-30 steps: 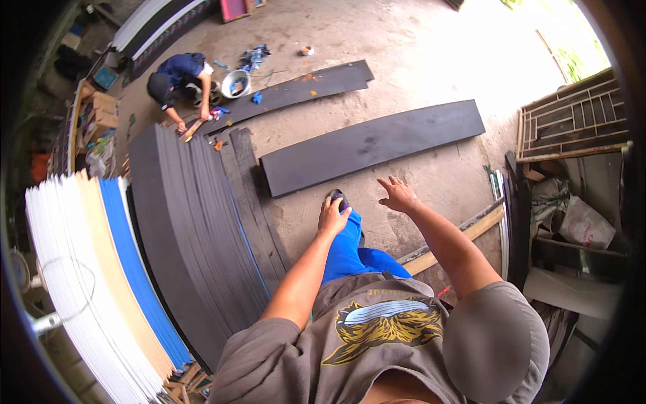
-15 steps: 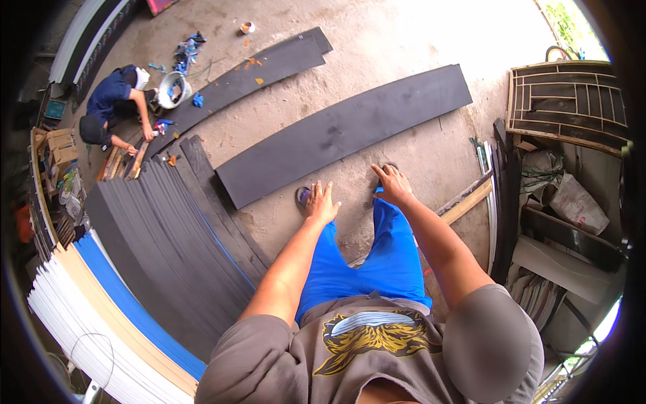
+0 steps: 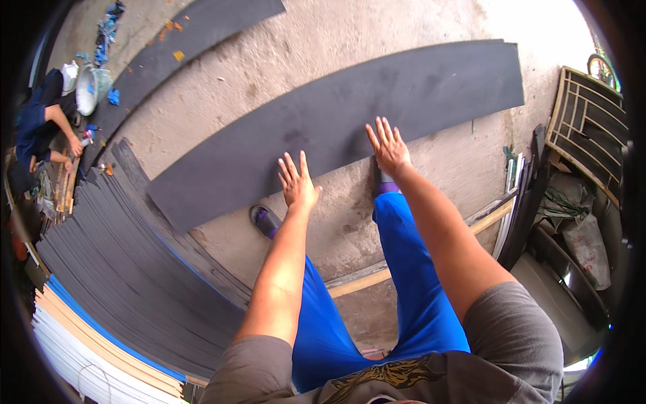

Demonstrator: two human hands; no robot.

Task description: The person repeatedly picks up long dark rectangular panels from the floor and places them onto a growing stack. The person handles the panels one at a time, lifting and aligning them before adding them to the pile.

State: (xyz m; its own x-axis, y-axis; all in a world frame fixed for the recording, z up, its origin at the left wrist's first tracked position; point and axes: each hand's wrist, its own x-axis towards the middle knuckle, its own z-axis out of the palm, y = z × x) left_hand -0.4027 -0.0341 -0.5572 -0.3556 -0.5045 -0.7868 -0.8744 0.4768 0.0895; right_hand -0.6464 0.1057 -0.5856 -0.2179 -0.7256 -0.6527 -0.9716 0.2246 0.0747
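A long dark grey board lies flat on the concrete floor in front of my feet. Both arms reach forward toward it. My left hand has its fingers spread near the board's closer edge, left of the middle. Further right, my right hand is stretched out with fingers apart over the same edge, above my right foot. Neither hand holds anything. Whether the fingertips touch the board, I cannot tell. Dark smudges mark its surface between the hands.
At left a tall stack of dark boards stands beside blue, tan and white sheets. A co-worker crouches beyond, near a white bucket and another dark board. A wooden strip lies behind my feet; a framed lattice panel leans at right.
My hands have moved forward from above my knees to the board's near edge, fingers spreading. The view has come closer to the board, which now looks larger.
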